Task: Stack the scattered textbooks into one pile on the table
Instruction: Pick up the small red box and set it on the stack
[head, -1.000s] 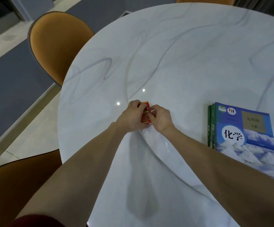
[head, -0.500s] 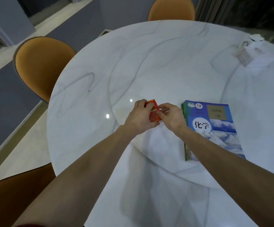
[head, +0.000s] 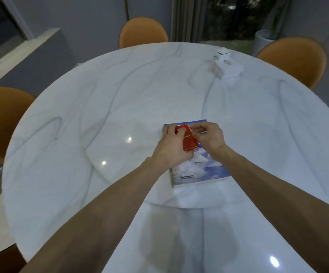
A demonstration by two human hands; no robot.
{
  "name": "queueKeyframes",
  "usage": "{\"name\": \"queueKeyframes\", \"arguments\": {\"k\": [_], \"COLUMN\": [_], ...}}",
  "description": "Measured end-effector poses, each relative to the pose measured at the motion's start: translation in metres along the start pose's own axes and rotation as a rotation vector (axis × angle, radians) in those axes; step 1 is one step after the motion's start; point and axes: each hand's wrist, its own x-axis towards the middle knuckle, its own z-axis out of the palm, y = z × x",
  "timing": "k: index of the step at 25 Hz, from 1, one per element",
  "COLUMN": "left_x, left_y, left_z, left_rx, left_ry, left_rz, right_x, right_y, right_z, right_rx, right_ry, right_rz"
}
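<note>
A blue textbook (head: 197, 170) with a snowy-mountain cover lies on the round white marble table (head: 120, 107), with greenish book edges showing under it at its left side. Above its upper half both hands hold a small red book (head: 189, 141). My left hand (head: 171, 146) grips the red book's left edge. My right hand (head: 209, 136) pinches its top right corner. Whether the red book touches the blue cover or hovers just over it, I cannot tell. My hands hide the top of the blue cover.
A white tissue box (head: 226, 66) stands at the table's far right. Orange chairs ring the table: one at the far side (head: 143, 32), one at the right (head: 295, 58), one at the left (head: 0, 119). A grey wall and curtains lie beyond.
Both hands have carried the small red book rightward, from the bare tabletop to over the blue textbook. The camera has swung up and right, bringing the tissue box and more chairs into view.
</note>
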Motion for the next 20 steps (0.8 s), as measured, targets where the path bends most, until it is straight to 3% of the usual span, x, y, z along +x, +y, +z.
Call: {"name": "queueKeyframes", "arguments": {"k": [12, 20], "left_x": [0.038, 0.047], "left_y": [0.178, 0.246], "left_z": [0.136, 0.220], "left_rx": [0.034, 0.019], "left_ry": [-0.007, -0.107], "left_rz": [0.116, 0.147], "right_x": [-0.009, -0.013], "right_y": [0.109, 0.190], "right_z": [-0.192, -0.264], "right_rx": [0.075, 0.121], "right_ry": [0.135, 0.181], "right_rz": [0.186, 0.306]}}
